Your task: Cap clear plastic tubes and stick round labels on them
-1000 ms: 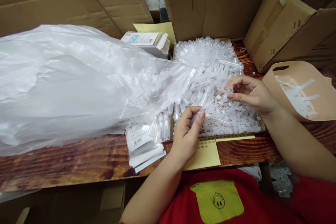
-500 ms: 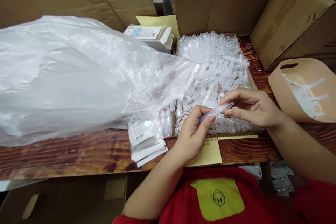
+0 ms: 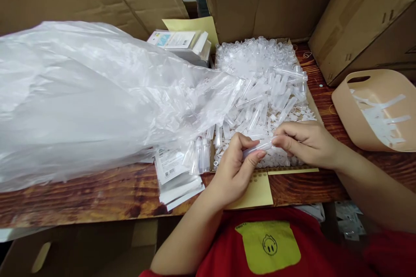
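Pinching a small clear plastic tube [image 3: 260, 146] between both hands, just above the near edge of the shallow cardboard tray [image 3: 312, 100] heaped with more of the same. Left hand [image 3: 234, 169] gripping the tube's lower end between thumb and forefinger, remaining fingers curled loosely beneath. Right hand [image 3: 307, 142] closing thumb and fingertips on the upper end, apparently at the cap, though too small and too glassy for telling whether a cap is sitting there. Tube lying almost level, tilted slightly up toward the right, spanning the gap between the two hands.

Judging by look: very light, stiff, thin-walled, smooth and likely slippery, so probably needing a firm fingertip pinch rather than a whole-hand grasp; likely safest holding the body near one end and the mouth end with the other hand, squeezing only gently for fear of cracking or popping out.

Resting to the left, a large billowing clear plastic bag [image 3: 81, 95] spilling tubes toward the tray, stacked printed packets [image 3: 175, 173] lying under its mouth on the wooden table [image 3: 81, 199]. Sitting at the far right, a beige basket [image 3: 367, 134] holding white strips
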`<state>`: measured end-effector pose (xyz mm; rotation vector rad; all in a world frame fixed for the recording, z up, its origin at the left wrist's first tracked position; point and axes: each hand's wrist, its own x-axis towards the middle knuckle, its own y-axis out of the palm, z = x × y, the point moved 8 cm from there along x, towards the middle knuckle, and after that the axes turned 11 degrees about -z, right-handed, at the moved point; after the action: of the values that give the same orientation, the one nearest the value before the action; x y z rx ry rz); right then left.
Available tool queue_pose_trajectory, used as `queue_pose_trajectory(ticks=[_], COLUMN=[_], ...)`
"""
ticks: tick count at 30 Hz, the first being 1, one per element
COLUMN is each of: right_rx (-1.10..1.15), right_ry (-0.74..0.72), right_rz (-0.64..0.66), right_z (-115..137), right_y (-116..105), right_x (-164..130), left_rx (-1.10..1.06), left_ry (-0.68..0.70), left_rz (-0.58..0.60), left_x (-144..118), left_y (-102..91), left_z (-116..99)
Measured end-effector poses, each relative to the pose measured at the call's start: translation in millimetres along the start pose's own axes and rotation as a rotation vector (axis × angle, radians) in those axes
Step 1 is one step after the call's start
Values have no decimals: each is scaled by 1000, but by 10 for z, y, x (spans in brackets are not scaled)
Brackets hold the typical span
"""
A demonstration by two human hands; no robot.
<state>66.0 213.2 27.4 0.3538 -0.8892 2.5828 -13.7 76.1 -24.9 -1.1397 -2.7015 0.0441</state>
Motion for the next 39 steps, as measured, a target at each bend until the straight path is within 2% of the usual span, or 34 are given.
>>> queue_pose_trajectory(ticks=[5, 9, 12, 15, 18, 20, 21, 25, 27, 28, 30, 33, 35, 37, 39], right_rx=[-18, -47, -17, -2, 32, 46, 52, 137, 159, 145, 61, -179, -359, -490, -519], right_ry=[-87, -86, -108, -63, -139, -184, -155, 219, 352, 372, 359, 336, 353, 378, 368], right_rz=[-35, -13, 13, 37, 7, -21, -27, 59, 107, 100, -7, -343, -509, -549, -513], right_z=[81, 81, 97, 67, 145, 186, 164, -112, -197, -213, -237, -314, -401, -530, -669], right_y=[12, 41, 77, 100, 79, 78, 91, 232, 245, 194, -45, -643, -965, -1100, -1069], right_x=[-9, -1, -9, -18, -32, -40, -36, -28, -41, -34, 8, 57, 85, 181, 357], left_rx=[-72, -131, -178, -180, -185, -103, -24, 345, 464, 509, 589, 713, 806, 904, 990], left_ry=[-95, -145, -148, -147, -164, -80, 3, 414, 518, 528, 485, 384, 353, 321, 251], left_rz=[11, 24, 26, 21, 76, 66, 44, -47, -72, -82, -107, -128, -83, 16, 121], left_x=[-17, -22, -21, -22, -41, -40, -37, -66, -66, -51, -6, 28, 12, -14, -26], left_y=[13, 24, 12, -2, 43, 32, 15, 26, 74, 94, 104, 71, 74, 112, 151], left_z=[67, 87, 80, 77, 85, 38, -12, -280, -345, -350, -321, -260, -239, -204, -140])
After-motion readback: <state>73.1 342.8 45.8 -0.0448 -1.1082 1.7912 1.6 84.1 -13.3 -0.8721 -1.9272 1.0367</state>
